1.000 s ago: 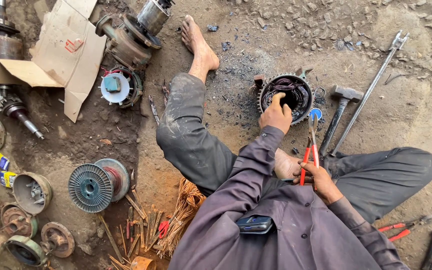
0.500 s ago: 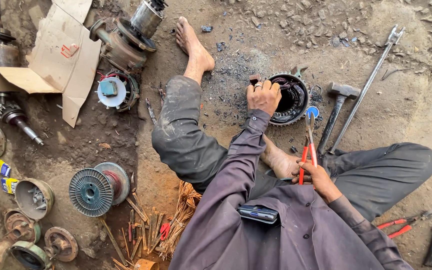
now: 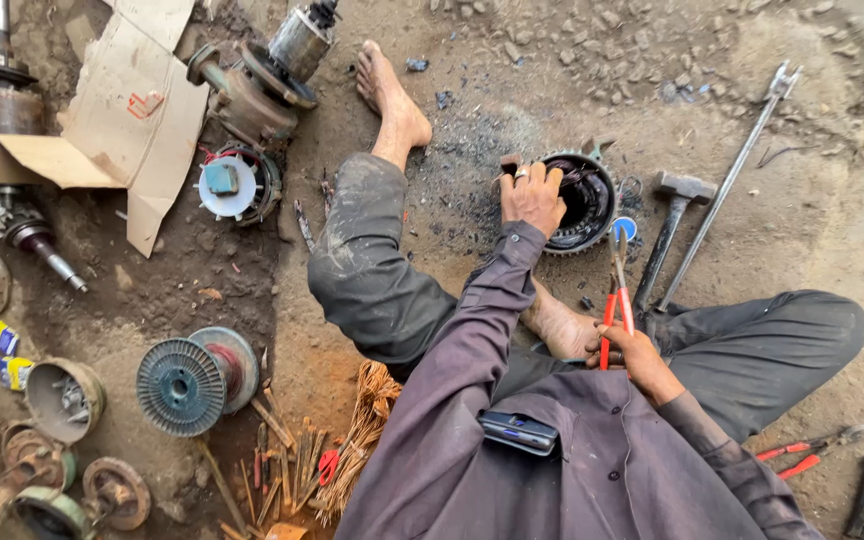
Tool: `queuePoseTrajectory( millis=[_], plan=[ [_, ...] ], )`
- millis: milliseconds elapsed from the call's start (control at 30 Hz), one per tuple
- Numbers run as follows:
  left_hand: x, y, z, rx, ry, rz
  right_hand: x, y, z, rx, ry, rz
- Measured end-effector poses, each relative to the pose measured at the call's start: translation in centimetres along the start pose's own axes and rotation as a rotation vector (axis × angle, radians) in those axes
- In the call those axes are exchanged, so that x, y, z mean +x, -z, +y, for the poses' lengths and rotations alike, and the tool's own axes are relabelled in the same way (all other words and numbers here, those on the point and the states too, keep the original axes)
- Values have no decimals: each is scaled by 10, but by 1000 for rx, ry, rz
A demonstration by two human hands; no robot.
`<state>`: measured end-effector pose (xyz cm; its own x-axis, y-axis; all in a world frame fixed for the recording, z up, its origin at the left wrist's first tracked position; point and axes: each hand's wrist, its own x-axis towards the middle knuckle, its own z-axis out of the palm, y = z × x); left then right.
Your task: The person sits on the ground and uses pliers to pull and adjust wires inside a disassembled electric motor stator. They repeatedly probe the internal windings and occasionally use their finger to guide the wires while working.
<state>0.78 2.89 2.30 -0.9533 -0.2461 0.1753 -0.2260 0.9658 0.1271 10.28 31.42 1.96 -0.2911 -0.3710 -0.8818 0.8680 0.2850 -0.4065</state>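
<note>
1. On the dirt floor, a person sits with one leg stretched out and a bare foot [image 3: 392,95] pointing away.
2. The left hand [image 3: 530,195] lies over the near rim of a round stator [image 3: 584,200], fingers curled onto its edge and gripping it. The stator sits on dark, sooty ground just ahead of the bent legs.
3. The right hand [image 3: 642,355] is closed around the red handles of a pair of pliers [image 3: 616,290], whose tip points toward the stator and ends just short of it.
4. A small blue cap [image 3: 626,228] lies touching the stator's right side.
5. Right of that lie a hammer [image 3: 667,225] and a long steel rod [image 3: 727,180], side by side and angled away.
6. Another red-handled tool [image 3: 812,450] lies beside the right knee.
7. To the left sit a motor [image 3: 262,75], a sheet of cardboard [image 3: 122,120], a white rotor part [image 3: 227,185] and a blue finned disc [image 3: 180,385].
8. A bundle of copper wire [image 3: 367,420] lies by the left thigh.
9. A dark phone [image 3: 519,432] shows in the shirt pocket.
</note>
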Motion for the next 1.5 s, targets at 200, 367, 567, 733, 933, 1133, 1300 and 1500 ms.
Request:
queuePoseTrajectory(
  millis=[200, 367, 567, 733, 933, 1133, 1300, 1500],
  plan=[
    [-22, 5, 4, -192, 98, 108, -15, -8, -19, -60, 41, -23],
    [-33, -5, 36, -1305, 969, -292, -3, -15, -33, -100, 83, -39],
    [-32, -16, 50, -2119, 1159, -277, 0, -11, -20, -116, 71, 2],
    [-30, -16, 53, -2238, 1135, -149, 0, -9, -9, -97, 7, 4],
    [-33, -9, 56, -2332, 1178, -82, -1, -9, -9, -91, -10, 21],
    [-28, -12, 56, -2339, 1202, -67, 0, -9, -16, -108, -5, 17],
    [-29, -18, 50, -2375, 1212, -53, -2, -10, -16, -105, -3, 18],
    [-28, -18, 50, -2330, 1264, -54, -5, -9, -17, -129, -12, 17]
  ],
)
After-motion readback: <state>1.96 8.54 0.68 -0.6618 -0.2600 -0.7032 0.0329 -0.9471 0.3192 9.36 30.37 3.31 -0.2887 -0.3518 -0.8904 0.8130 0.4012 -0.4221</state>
